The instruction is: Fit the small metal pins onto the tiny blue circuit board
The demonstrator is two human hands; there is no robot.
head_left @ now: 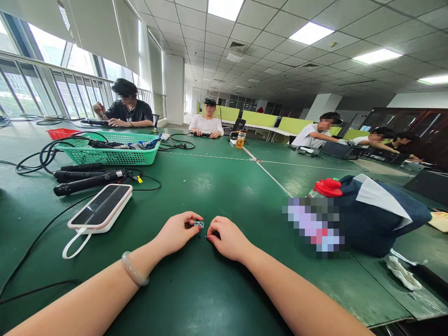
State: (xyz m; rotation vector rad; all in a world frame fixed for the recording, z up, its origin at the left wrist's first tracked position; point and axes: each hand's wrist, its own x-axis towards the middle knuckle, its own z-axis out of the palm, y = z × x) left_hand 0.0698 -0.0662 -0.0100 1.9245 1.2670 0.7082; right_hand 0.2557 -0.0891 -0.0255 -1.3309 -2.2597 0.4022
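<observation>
Between the thumb and fingers of my left hand is a small rectangular part, bluish-grey and patterned, held just above the green table. Its exact kind is too small to make out. My right hand rests a short gap to the right, fingers curled and thumb and fingertip drawn together near the tabletop. A tiny bit may sit at that fingertip, but I cannot tell what it is. Small dark specks lie on the table below the held part.
At left are a phone on a white cable, black cylindrical tools and a green basket with cables. A dark bag and red-lidded bottle stand at right. A jar is farther back. Several people sit around the tables.
</observation>
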